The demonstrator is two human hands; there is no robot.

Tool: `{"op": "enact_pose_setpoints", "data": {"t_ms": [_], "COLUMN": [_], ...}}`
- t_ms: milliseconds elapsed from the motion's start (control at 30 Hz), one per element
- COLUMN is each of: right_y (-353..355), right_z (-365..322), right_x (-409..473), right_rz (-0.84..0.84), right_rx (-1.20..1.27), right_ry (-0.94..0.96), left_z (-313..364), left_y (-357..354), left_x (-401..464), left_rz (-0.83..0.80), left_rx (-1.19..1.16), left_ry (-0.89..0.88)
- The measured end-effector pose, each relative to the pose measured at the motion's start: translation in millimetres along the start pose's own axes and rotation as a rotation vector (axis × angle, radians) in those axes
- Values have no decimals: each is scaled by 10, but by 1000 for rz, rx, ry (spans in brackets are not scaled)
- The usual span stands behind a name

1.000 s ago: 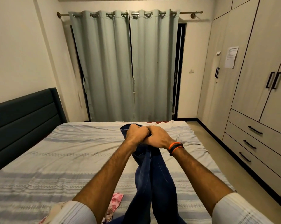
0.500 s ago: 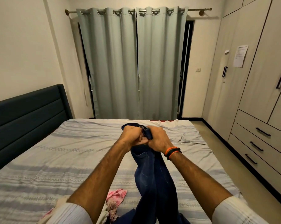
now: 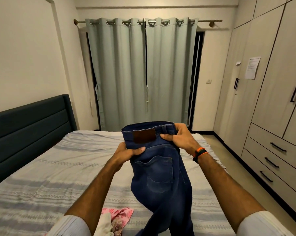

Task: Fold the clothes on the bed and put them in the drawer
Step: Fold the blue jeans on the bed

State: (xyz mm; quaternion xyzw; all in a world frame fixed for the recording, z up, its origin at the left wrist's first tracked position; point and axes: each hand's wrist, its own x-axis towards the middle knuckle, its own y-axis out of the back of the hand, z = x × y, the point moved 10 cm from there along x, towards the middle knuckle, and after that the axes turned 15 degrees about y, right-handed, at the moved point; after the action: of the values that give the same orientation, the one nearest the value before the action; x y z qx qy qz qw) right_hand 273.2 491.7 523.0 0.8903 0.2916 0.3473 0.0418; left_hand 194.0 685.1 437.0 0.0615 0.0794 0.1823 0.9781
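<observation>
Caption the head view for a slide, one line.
Both hands, left and right, hold blue jeans up by the waistband above the striped bed.

We see the bed (image 3: 46,169) filling the lower part of the view, covered by a pale grey-blue striped sheet (image 3: 33,198) with zigzag bands, lightly wrinkled. Its dark upholstered headboard (image 3: 26,128) stands along the 9 o'clock side. At about 6 o'clock, near the close edge, a small heap of clothes (image 3: 115,220) lies on the sheet: a pink patterned piece touching a white one. Toward 3 o'clock the mattress edge meets the beige floor (image 3: 232,160).
</observation>
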Motion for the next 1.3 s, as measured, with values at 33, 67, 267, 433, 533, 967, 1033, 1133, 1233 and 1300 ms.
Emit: {"op": "enact_pose_setpoints", "data": {"t_ms": [33, 67, 267, 433, 533, 967, 1033, 1133, 1233, 1300], "right_y": [56, 115, 520, 691, 816, 1117, 1140, 1149, 1140, 1170], "right_z": [-29, -45, 164, 2, -174, -1004, -1137, -1270, -1335, -1467], "right_x": [18, 26, 48, 144, 230, 782, 823, 832, 802, 831], "right_rz": [3, 17, 201, 269, 294, 239, 292, 298, 249, 252], "right_rx": [7, 11, -22, -7, -40, -391, -214, -150, -179, -164], "right_ry": [5, 4, -105, -85, -41, -87, -88, -82, -77, -35], "left_z": [81, 150, 573, 926, 1139, 2409, 2619, 2750, 2730, 2813], "left_y": [12, 43, 62, 40, 0, 279, 309, 366, 391, 397], "left_x": [-21, -33, -84, -150, -236, -700, -762, -791, -773, -848], "left_rz": [14, 47, 236, 195, 22, 555, 567, 563, 540, 536], "left_rx": [-8, -16, 20, 82, 157, 377, 397, 453, 486, 439], "left_ry": [-18, -28, -53, -91, -120, -459, -500, -480, -430, -457]}}
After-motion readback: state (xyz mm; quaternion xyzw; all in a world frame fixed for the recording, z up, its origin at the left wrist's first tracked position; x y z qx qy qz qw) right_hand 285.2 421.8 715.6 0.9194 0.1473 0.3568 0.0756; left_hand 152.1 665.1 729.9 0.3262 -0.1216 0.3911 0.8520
